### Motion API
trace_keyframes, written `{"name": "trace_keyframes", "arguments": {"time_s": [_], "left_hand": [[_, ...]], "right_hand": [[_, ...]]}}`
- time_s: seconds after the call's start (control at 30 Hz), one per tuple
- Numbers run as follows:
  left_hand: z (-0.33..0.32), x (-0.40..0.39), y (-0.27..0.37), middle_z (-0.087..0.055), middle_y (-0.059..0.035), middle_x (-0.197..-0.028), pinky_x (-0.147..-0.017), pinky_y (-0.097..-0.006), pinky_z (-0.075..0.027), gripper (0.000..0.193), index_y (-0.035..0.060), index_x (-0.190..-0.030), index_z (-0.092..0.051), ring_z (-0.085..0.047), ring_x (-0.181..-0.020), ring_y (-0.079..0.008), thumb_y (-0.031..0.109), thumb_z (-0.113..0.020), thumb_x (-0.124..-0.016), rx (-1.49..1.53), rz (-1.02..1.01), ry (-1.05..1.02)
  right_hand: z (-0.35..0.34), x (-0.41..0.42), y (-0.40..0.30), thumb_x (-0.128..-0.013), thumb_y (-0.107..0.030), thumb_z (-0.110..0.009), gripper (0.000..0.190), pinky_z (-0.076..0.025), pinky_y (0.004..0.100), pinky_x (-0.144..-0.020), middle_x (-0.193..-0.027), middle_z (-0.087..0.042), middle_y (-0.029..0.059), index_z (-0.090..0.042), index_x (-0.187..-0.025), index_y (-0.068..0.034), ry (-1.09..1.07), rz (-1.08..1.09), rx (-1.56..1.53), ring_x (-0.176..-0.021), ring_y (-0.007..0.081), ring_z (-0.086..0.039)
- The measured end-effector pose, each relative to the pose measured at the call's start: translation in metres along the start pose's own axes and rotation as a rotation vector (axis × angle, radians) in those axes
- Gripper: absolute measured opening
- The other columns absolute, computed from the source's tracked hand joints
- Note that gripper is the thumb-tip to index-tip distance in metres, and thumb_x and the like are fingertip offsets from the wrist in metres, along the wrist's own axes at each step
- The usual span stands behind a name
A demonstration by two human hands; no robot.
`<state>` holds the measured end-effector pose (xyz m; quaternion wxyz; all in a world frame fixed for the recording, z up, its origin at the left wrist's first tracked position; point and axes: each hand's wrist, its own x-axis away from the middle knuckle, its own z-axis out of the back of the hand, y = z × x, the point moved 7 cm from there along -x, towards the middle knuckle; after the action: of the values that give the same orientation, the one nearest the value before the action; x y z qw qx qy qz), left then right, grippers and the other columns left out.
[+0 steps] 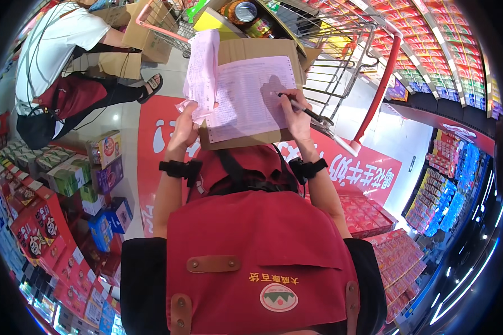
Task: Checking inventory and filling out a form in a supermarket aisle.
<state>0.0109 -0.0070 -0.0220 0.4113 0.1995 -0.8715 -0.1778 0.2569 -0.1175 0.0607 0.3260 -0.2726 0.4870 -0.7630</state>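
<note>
My left hand grips the left edge of a flat cardboard piece, along with a bunched strip of pinkish printed paper. A printed sheet with punched edges lies on the cardboard; its writing is too small to make out. In my right hand is a pen, its tip at the sheet's right half. The edge of that hand rests on the paper, and its shadow falls just above. Both wrists wear black straps.
A wire shopping cart with a red handle stands ahead, near an open box holding jars. At left a person bends over cardboard boxes. Stacked cartons line the left; stocked shelves rise at right.
</note>
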Motion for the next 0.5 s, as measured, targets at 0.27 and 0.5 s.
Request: {"name": "trace_keyframes", "arguments": {"time_s": [0.27, 0.5], "left_hand": [[0.003, 0.000, 0.002, -0.052, -0.0223, -0.112, -0.087, -0.0363, -0.045, 0.041, -0.0102, -0.117, -0.036, -0.055, -0.101, -0.0286, 0.021, -0.033, -0.090, 0.011, -0.004, 0.038], [-0.002, 0.006, 0.004, -0.053, -0.0204, -0.112, -0.092, -0.0378, -0.041, 0.034, -0.0039, -0.114, -0.041, -0.053, -0.103, -0.0272, 0.019, -0.036, -0.089, -0.033, 0.005, 0.052]], "right_hand": [[-0.002, 0.001, 0.009, -0.078, -0.006, -0.059, 0.016, -0.040, 0.0213, -0.050, -0.072, -0.060, 0.0056, -0.052, -0.092, -0.002, 0.001, 0.104, -0.016, -0.055, 0.0070, -0.049], [0.002, 0.004, 0.007, -0.077, -0.007, -0.060, 0.016, -0.040, 0.0221, -0.050, -0.069, -0.059, 0.0047, -0.052, -0.090, -0.002, 0.054, 0.080, -0.040, -0.055, 0.0072, -0.048]]}}
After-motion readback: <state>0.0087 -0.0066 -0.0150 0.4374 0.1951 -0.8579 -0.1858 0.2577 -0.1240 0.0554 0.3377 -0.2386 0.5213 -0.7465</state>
